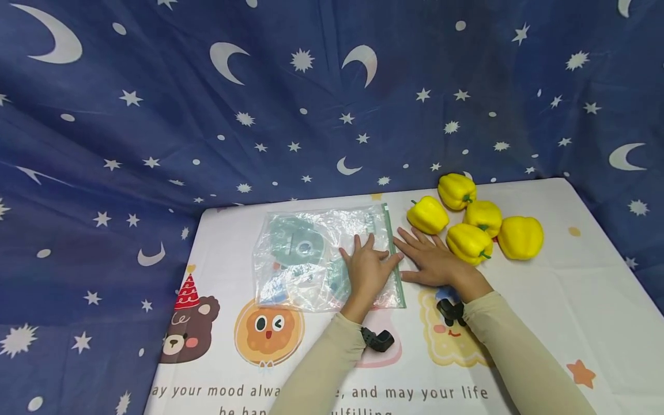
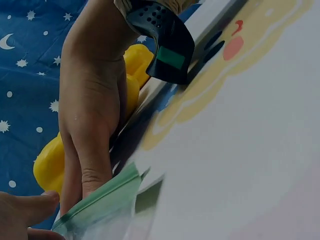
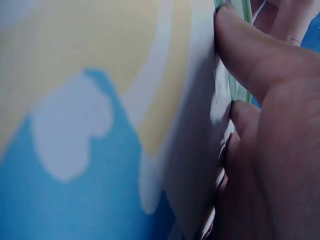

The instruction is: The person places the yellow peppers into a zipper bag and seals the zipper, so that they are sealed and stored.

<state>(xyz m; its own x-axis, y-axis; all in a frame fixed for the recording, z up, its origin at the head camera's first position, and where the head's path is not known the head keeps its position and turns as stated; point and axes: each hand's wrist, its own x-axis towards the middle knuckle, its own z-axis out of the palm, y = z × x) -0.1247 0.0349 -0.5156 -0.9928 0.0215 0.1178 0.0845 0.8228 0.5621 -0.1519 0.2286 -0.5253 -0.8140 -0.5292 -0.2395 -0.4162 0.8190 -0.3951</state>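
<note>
Bag of clear plastic (image 1: 327,259), green-edged, lies flat mid-frame beneath the left hand (image 1: 368,268), fingers spread; the right hand (image 1: 433,263), also splayed, could send those glossy yellow bell peppers (image 1: 468,242) right of centre rolling by sliding outward.

clear plastic bag (image 1: 314,264) | green-edged at right | flat — crinkled | on white tablecloth (image 1: 565,305)
</note>
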